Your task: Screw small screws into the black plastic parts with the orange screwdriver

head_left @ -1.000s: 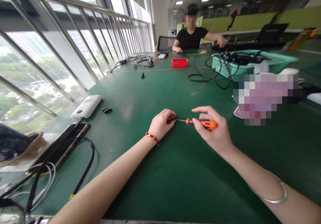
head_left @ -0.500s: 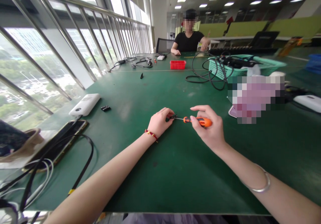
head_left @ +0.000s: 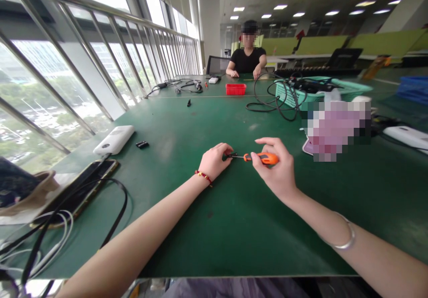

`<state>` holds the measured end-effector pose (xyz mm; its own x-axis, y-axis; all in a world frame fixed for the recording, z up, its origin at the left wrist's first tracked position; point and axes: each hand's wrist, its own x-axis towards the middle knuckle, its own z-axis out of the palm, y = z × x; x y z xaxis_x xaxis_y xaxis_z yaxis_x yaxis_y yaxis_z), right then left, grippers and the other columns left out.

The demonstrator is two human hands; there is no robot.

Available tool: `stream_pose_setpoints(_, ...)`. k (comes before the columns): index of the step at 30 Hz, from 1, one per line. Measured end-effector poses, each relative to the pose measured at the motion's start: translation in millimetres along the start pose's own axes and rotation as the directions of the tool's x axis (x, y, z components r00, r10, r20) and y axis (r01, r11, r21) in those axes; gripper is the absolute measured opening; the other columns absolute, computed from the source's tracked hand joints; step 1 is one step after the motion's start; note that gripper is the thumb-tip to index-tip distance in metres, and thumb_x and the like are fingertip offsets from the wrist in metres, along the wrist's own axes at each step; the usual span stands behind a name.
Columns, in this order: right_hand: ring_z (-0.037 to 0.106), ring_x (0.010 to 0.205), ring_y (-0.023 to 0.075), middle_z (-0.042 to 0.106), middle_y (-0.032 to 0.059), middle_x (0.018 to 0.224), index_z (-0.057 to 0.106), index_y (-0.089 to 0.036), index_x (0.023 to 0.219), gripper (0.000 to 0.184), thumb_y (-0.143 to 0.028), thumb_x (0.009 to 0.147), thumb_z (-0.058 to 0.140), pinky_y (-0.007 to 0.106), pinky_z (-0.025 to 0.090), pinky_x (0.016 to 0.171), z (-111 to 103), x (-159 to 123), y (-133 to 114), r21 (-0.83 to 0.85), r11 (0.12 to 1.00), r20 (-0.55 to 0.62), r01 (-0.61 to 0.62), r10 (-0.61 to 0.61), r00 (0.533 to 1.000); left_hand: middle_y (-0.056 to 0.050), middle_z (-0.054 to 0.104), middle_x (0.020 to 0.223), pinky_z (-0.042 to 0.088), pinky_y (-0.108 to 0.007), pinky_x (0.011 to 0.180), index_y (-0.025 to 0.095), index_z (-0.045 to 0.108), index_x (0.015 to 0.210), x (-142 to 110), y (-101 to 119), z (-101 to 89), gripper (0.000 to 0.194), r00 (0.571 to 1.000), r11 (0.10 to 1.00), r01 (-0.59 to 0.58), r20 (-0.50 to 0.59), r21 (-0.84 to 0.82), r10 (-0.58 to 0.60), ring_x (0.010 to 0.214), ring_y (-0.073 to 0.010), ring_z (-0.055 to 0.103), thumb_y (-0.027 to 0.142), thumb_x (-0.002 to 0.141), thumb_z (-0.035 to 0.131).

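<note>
So, the right hand [head_left: 277,169] is closed around the orange and black handle of a screwdriver [head_left: 265,158], with the thumb on the near side and the pointing finger sticking out above it. The left hand [head_left: 216,161] pinches a small black part [head_left: 231,155] between its thumb and fingers, just over the desk [head_left: 214,240]. The thin metal rod of the screwdriver points left and reaches the black part, but the tip is too small to see well.

A red string bracelet [head_left: 203,177] with gold beads goes around the left wrist, and a silver bangle [head_left: 349,240] is on the right arm.

Off to the left, a little black piece [head_left: 142,144] lies on the desk near a white power bank [head_left: 114,140]. Closer in, a black phone [head_left: 96,174] lies flat, with black and white cords by it.

Farther away sits a small red bin [head_left: 236,90]. To its right is a mint green basket [head_left: 282,94] full of black things, and a black cord loops down beside it. At the far end, a person [head_left: 247,61] in a black shirt sits with both hands at the desk.
</note>
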<state>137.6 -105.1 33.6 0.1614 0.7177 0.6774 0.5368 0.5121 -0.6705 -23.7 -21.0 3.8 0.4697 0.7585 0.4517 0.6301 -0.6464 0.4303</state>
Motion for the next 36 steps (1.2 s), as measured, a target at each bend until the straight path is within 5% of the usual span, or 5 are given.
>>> stream_pose_setpoints(5, 0.055, 0.062, 0.0135, 0.052, -0.0022, 0.074, 0.046, -0.020, 0.114, 0.052, -0.030, 0.067, 0.066, 0.027, 0.048, 0.061, 1.1, 0.6, 1.1, -0.049, 0.999, -0.039, 0.014, -0.016, 0.999, 0.000, 0.063, 0.083, 0.050, -0.027, 0.072, 0.019, 0.059, 0.085, 0.6, -0.9, 1.3, 0.016, 1.000, 1.000, -0.014, 0.010, -0.020, 0.014, 0.078, -0.0150, 0.060, 0.012, 0.071, 0.056)
stream_pose_setpoints(11, 0.057, 0.053, 0.0123, 0.055, -0.0034, 0.058, 0.057, -0.020, 0.086, 0.016, -0.033, 0.077, 0.059, 0.023, 0.044, 0.053, 0.3, -1.2, 1.4, -0.016, 0.996, 0.065, -0.090, 0.091, 0.994, 0.000, 0.062, 0.082, 0.050, -0.026, 0.071, 0.019, 0.059, 0.085, 0.9, -2.6, 2.1, 0.017, 0.999, 0.999, -0.029, 0.012, -0.038, 0.029, 0.078, -0.0145, 0.060, 0.010, 0.070, 0.056)
stream_pose_setpoints(19, 0.050, 0.056, 0.0122, 0.051, -0.0030, 0.071, 0.044, -0.021, 0.117, 0.051, -0.029, 0.070, 0.064, 0.025, 0.044, 0.053, 2.6, -3.6, -0.6, -0.032, 0.999, -0.014, -0.006, 0.005, 1.000, -0.001, 0.061, 0.083, 0.050, -0.026, 0.070, 0.018, 0.061, 0.085, 0.5, -1.1, 0.6, 0.018, 0.999, 0.998, -0.009, 0.033, -0.054, 0.011, 0.078, -0.0146, 0.060, 0.009, 0.070, 0.056)
stream_pose_setpoints(25, 0.042, 0.043, 0.0093, 0.041, -0.0079, 0.050, 0.055, -0.021, 0.095, 0.019, -0.030, 0.078, 0.059, 0.023, 0.037, 0.049, -0.2, -3.8, -1.5, -0.072, 0.997, 0.103, -0.035, 0.042, 0.994, -0.001, 0.062, 0.088, 0.050, -0.025, 0.073, 0.019, 0.065, 0.086, 0.5, -1.9, 0.1, 0.017, 0.999, 0.998, -0.004, 0.049, -0.063, 0.007, 0.080, -0.0143, 0.061, 0.012, 0.074, 0.056)
stream_pose_setpoints(36, 0.045, 0.049, 0.0082, 0.045, -0.0063, 0.066, 0.043, -0.021, 0.115, 0.043, -0.038, 0.077, 0.058, 0.022, 0.038, 0.048, 3.2, -2.8, 3.6, -0.156, 0.987, 0.164, -0.032, 0.058, 0.985, -0.001, 0.062, 0.091, 0.050, -0.025, 0.078, 0.020, 0.066, 0.087, 0.5, -1.5, 0.2, 0.024, 0.997, 0.996, -0.051, 0.059, -0.076, 0.056, 0.085, -0.0141, 0.061, 0.006, 0.072, 0.054)
